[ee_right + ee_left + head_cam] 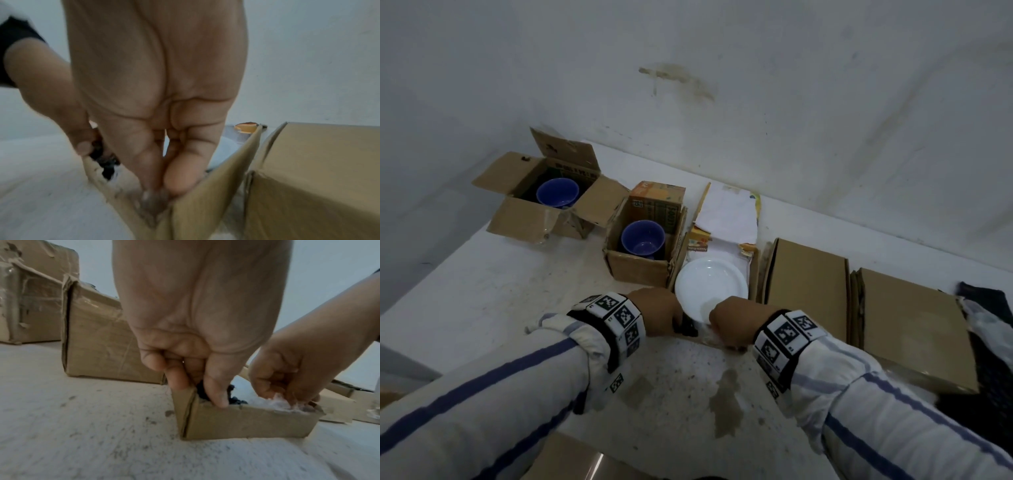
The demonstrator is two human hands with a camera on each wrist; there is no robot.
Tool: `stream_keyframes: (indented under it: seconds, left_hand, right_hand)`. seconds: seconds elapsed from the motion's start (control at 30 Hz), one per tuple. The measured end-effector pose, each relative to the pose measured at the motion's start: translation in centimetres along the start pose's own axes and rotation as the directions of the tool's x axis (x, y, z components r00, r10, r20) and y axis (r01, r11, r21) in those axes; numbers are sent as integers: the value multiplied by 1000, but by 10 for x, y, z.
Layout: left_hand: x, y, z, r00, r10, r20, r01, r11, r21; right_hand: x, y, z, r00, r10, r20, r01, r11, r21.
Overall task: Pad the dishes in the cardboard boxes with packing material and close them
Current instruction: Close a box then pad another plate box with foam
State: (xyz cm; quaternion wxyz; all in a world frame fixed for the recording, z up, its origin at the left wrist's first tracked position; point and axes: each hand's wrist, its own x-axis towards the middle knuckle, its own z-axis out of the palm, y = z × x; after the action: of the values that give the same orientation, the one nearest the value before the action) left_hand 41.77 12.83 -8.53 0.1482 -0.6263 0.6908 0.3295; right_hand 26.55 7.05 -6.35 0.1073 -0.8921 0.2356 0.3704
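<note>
**Padding in progress at the plate box; two bowl boxes unattended**

The low brown cardboard box [244, 421] holding the round white plate [710, 284] sits at the centre of the head view, directly ahead of the person. Both hands work at its near wall.

The left hand [197, 337] has its fingers curled down over the near-left corner, with the thumb [216, 389] pressing dark crumpled packing material [234, 398] into the gap behind the wall. The right hand [287, 369] pinches a wad of pale translucent plastic padding [281, 402] at the near-right corner, fingertips together and pointing down, apparently tucking it between plate and cardboard. In all likelihood the corners are being filled so the plate cannot slide.

The box's printed lid [726, 212] stands back toward 12 o'clock, not yet shut, leaving access.

At 10 o'clock an open cardboard box [530, 219] holds a blue bowl [558, 192]; no padding is seen in it. Just left of the plate box, a smaller cardboard box [640, 267] holds a second blue bowl [642, 238], likewise unpadded as far as can be seen.

At 3 o'clock, two flat brown cardboard pieces [808, 277] lie side by side, with dark cloth and clear plastic [983, 315] beyond, probably the padding supply kept within reach.

Judgement: early stage; no box appears closed.
</note>
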Motion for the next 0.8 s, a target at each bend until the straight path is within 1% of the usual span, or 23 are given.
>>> stream_keyframes:
  seconds: [0.1,0.17,0.23,0.3,0.33,0.37,0.43,0.47,0.53,0.6,0.67,0.73,0.8]
  left_hand:
    - [-1,1,4,999,10,-44,-8,999,51]
    - [-3,4,8,994,-20,-111,28,997,76]
    - [-4,9,10,985,-22,-170,40,994,104]
    - [-7,16,6,982,-18,-190,39,994,103]
    - [-9,22,1,980,-29,-199,44,997,70]
    - [-11,28,-6,976,-42,-214,48,999,23]
    - [-10,45,-20,965,-61,-255,41,996,-80]
    - [-6,57,-27,958,-58,-282,26,993,-117]
    - [7,86,-39,941,-24,-338,-33,986,-161]
    - [26,123,-47,919,25,-394,-115,972,-205]
    - [47,163,-49,904,62,-423,-194,941,-276]
    - [66,205,-48,905,97,-414,-243,917,-316]
    - [83,246,-44,905,132,-404,-285,893,-347]
  right_hand:
    - [2,0,7,998,-6,-60,8,999,34]
    - [0,0,7,997,-6,-71,9,999,36]
    - [-6,3,6,996,3,-88,5,996,89]
    - [-13,14,7,989,41,-144,-4,968,252]
    - [-19,22,8,979,80,-189,-7,933,360]
    - [-26,31,9,962,138,-234,-10,878,478]
    - [-43,50,14,908,278,-314,15,727,686]
    - [-52,59,17,878,333,-342,35,670,742]
    - [-72,79,25,834,430,-346,24,598,801]
    - [-94,101,37,784,524,-333,-10,546,837]
    - [-115,125,55,714,617,-331,-43,509,859]
    - [-137,150,76,648,694,-314,-105,490,866]
    - [-160,173,96,570,757,-320,-179,495,850]
